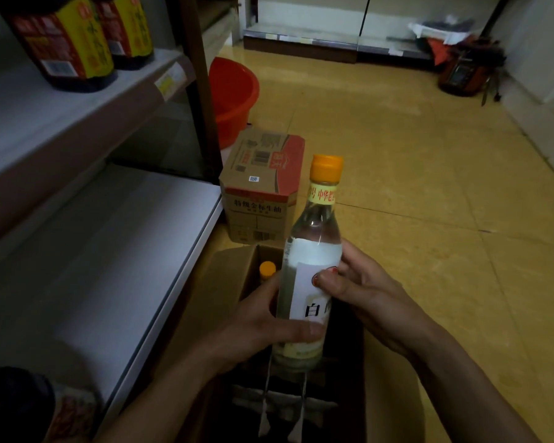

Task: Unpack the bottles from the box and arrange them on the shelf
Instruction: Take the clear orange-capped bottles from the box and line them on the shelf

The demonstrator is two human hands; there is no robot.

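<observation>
A clear bottle (pixel 314 247) with an orange cap and a white label is held upright over the open cardboard box (pixel 227 266) on the floor. My left hand (pixel 259 327) grips its lower body and my right hand (pixel 362 292) holds its label side. Another orange-capped bottle (pixel 267 269) stands inside the box at the far left corner. Cardboard dividers show in the dark box below. The white lower shelf (pixel 109 251) lies to the left, bare in its middle.
Dark sauce bottles (pixel 68 43) stand on the upper shelf (pixel 45 119). A closed printed carton (pixel 263 183) sits just beyond the box, with a red basin (pixel 234 97) behind it. A dark bottle (pixel 29 407) is at the bottom left. Yellow tiled floor spreads right.
</observation>
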